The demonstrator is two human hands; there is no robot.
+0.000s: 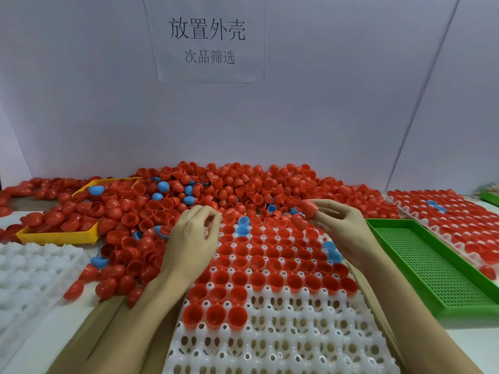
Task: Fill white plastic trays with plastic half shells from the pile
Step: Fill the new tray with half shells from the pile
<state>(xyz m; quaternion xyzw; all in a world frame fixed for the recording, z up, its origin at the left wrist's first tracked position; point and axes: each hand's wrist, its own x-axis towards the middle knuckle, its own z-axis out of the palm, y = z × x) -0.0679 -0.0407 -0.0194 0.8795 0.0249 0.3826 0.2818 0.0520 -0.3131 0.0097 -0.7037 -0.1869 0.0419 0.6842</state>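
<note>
The white tray (283,333) is lying at lower centre of the frame, its far rows filled with red half shells sitting open side up, a few blue ones among them; the near rows are showing bare white cups. The pile of half shells (216,190) is spreading across the middle of the frame behind the tray, mostly red with scattered blue, and is spilling over the tray's far edge.

The right hand (343,225) is hovering over the tray's upper right corner, fingers curled, pinching one red half shell (307,207) between thumb and fingertips. A second red shell (298,221) is showing just below it; whether the hand is gripping it cannot be told. The left hand (191,236) is hanging over the tray's upper left edge, fingers bent downward and loosely gathered; whether it is holding anything cannot be told.

Left of centre, a yellow tray (56,236) is sitting half buried in shells. An empty white tray (29,271) is lying at lower left. At right, a green perforated tray (432,268) is lying beside the work tray, and beyond it a filled tray (459,222) of red shells. A paper sign (206,39) is hanging on the wall at top centre.
</note>
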